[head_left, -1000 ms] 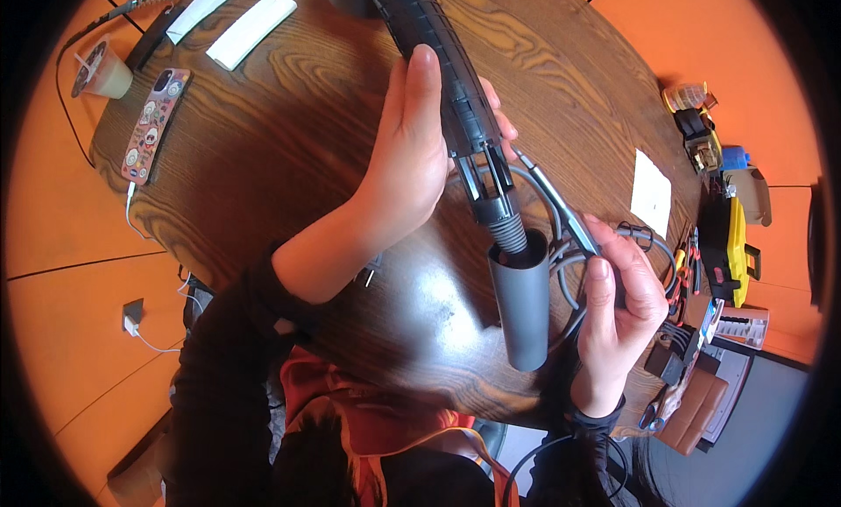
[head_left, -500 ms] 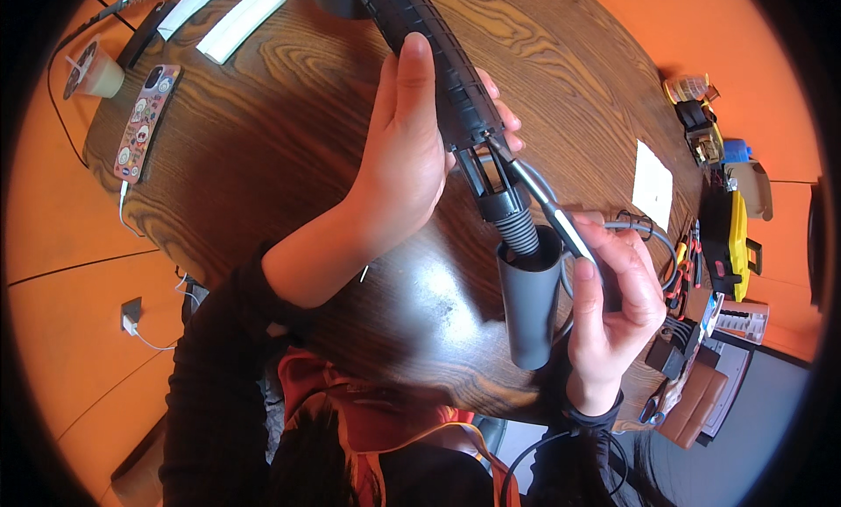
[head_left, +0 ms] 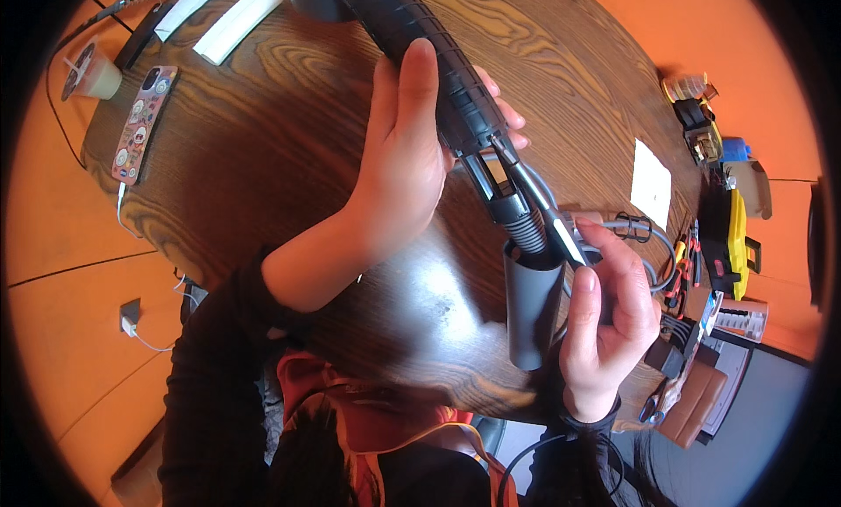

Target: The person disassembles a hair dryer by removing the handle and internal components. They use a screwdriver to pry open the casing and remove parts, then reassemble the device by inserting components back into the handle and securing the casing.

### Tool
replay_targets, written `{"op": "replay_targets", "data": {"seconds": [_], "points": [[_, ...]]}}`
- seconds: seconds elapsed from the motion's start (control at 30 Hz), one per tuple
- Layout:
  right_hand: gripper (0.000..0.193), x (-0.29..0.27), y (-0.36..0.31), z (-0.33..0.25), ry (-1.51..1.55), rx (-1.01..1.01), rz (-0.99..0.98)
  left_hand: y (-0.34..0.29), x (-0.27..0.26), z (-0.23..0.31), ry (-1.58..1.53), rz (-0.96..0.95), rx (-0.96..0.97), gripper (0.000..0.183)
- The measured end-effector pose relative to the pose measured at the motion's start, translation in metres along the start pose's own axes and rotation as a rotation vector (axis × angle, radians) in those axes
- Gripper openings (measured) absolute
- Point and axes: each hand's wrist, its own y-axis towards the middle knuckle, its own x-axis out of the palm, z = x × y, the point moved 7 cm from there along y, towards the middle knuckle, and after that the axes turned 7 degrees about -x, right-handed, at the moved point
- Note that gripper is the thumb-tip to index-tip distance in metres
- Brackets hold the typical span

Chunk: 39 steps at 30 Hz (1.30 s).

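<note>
My left hand is wrapped round the black ribbed body of a partly opened handheld device, thumb along its top. Toward me the body ends in an open black frame and a ringed, spring-like neck. That neck leads into a loose grey tube, lower down. My right hand pinches a slim pen-shaped screwdriver between thumb and fingers. Its tip meets the body's lower edge beside the frame; the exact contact point is too small to tell.
On the round wooden table lie a stickered phone on a charging cable, folded white tissues and white paper. A lidded cup is at left. Pliers, a yellow-black case and a grey cable are at right.
The device has shifted slightly up and left at its far end, and its neck has swung a little right. The screwdriver and my right hand have tilted slightly, the tip staying by the body's edge.
</note>
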Motion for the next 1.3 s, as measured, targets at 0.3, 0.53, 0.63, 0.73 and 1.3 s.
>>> {"op": "replay_targets", "data": {"seconds": [0.3,0.53,0.63,0.73,1.3], "points": [[0.025,-0.004,0.005,-0.008,-0.071,-0.143,0.008,-0.004,0.001,0.000,0.101,-0.032,-0.004,0.052],[0.035,-0.005,0.009,-0.018,-0.246,-0.404,-0.004,-0.005,0.000,-0.002,0.059,-0.015,0.004,0.044],[0.037,-0.004,0.008,-0.024,-0.416,-0.576,-0.007,-0.005,0.001,-0.001,0.140,-0.045,0.002,0.052],[0.032,-0.008,0.009,-0.019,-0.269,-0.484,0.016,-0.005,-0.001,0.001,0.133,-0.035,0.006,0.051],[0.035,-0.002,0.008,-0.021,-0.332,-0.482,0.031,-0.010,-0.001,-0.004,0.004,0.050,-0.031,0.041]]}}
